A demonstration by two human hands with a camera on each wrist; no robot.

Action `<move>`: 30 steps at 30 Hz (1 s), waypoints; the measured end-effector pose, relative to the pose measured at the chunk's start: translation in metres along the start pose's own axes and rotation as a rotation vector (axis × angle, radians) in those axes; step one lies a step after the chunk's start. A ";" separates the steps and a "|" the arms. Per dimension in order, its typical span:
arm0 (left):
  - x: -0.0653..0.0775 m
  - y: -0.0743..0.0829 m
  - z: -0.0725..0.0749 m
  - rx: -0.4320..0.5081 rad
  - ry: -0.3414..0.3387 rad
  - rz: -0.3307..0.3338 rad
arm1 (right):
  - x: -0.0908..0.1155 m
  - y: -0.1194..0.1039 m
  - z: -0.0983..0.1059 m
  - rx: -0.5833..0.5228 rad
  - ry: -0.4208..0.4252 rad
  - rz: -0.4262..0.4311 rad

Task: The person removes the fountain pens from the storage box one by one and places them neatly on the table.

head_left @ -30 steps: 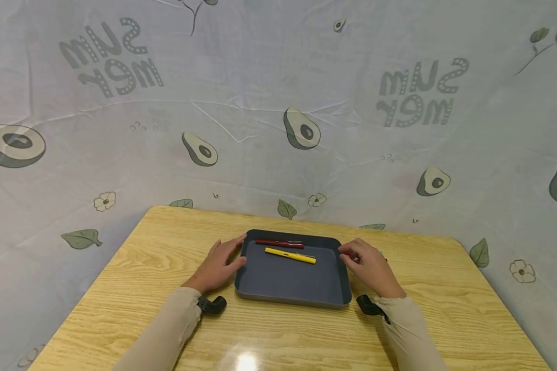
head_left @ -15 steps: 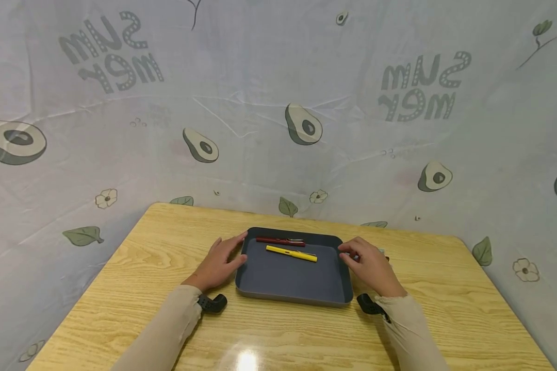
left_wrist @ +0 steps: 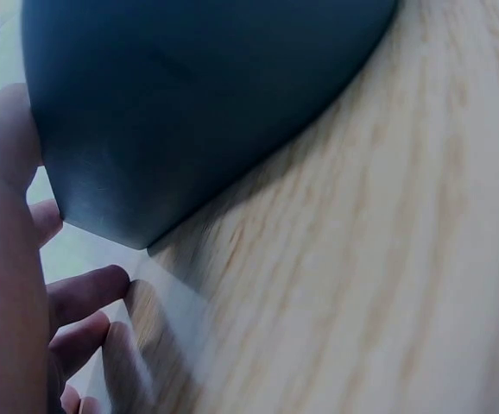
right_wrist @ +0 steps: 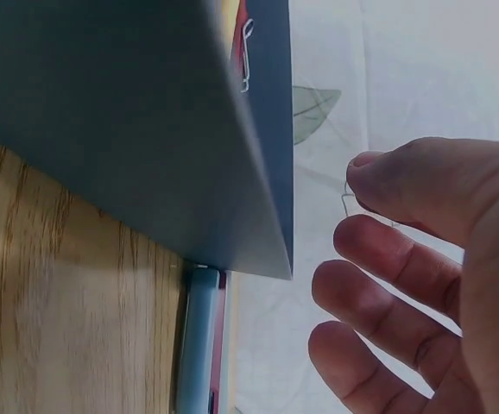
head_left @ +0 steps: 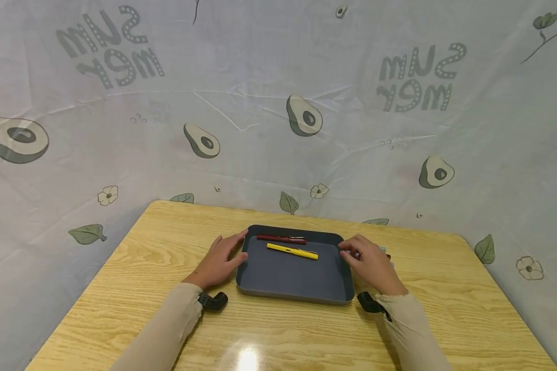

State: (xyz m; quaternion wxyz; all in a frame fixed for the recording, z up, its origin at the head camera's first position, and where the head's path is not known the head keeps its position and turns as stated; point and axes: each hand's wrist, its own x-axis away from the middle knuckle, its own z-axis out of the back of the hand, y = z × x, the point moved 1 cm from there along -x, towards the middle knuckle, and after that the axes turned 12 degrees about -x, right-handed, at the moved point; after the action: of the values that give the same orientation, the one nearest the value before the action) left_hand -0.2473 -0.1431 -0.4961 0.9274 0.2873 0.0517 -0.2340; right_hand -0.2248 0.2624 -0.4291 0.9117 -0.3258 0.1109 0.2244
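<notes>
A dark grey rectangular tray [head_left: 297,281] lies on the wooden table. Inside it, near the far wall, are a dark red pen [head_left: 281,239] and a yellow pen [head_left: 292,251], side by side. My left hand [head_left: 218,260] is at the tray's left wall, fingers and thumb extended along the rim; the left wrist view shows the thumb right at the rim. By the right wall is my right hand [head_left: 366,260], its fingers loosely bent with nothing between them. In the right wrist view a light blue pen [right_wrist: 199,341] lies on the table beside the tray, with a dark red strip alongside.
The wooden table [head_left: 288,335] carries the tray near its far side. Behind it hangs a pale cloth [head_left: 250,62] printed with avocados, leaves and lettering. My right hand partly hides the small items on the table to the tray's right.
The head view has tilted slightly down, so everything sits a little higher in the frame. A bit more of the light blue item shows beyond my right hand. Hands, tray and pens stay put.
</notes>
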 end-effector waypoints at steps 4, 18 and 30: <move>0.001 0.001 0.003 0.003 -0.001 0.007 | -0.004 -0.006 -0.001 -0.008 -0.014 0.001; 0.004 0.003 0.010 0.002 0.001 0.026 | -0.033 -0.039 -0.011 -0.010 -0.114 0.017; 0.002 0.009 0.004 -0.004 -0.017 0.039 | -0.061 -0.041 -0.036 0.053 -0.413 -0.111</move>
State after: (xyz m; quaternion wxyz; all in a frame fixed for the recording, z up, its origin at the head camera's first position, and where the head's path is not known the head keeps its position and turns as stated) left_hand -0.2417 -0.1394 -0.4885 0.9328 0.2844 0.0387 -0.2180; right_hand -0.2606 0.1907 -0.4128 0.9343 -0.2543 -0.0903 0.2329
